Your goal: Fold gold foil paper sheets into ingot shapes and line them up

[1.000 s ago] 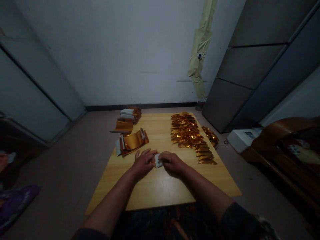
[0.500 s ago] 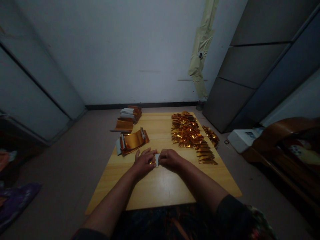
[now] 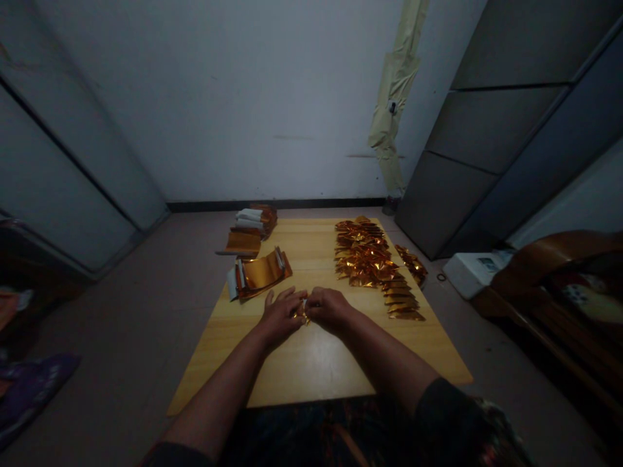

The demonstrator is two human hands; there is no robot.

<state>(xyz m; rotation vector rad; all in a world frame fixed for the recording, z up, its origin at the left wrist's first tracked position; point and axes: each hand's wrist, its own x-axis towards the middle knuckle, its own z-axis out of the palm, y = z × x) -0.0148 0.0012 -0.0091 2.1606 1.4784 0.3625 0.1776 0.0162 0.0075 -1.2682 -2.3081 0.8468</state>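
My left hand [image 3: 280, 314] and my right hand [image 3: 327, 307] meet at the middle of a low wooden table [image 3: 311, 363]. Between their fingertips they pinch a small gold foil paper [image 3: 302, 314], mostly hidden by the fingers. Both hands rest on the tabletop with fingers curled onto the piece. A curled stack of gold foil sheets [image 3: 259, 274] lies just beyond my left hand. A row of folded gold pieces [image 3: 374, 266] runs along the table's right side, past my right hand.
More foil stacks [image 3: 250, 230] sit at the table's far left corner, partly on the floor. A dark cabinet [image 3: 477, 143] stands at the right, a white box [image 3: 470, 271] and a wooden chair [image 3: 559, 272] beside it. Cloth lies on the floor at left.
My right hand has slid left toward my left hand, closing over the paper. The white side seen earlier is now folded in and hidden; only gold shows.
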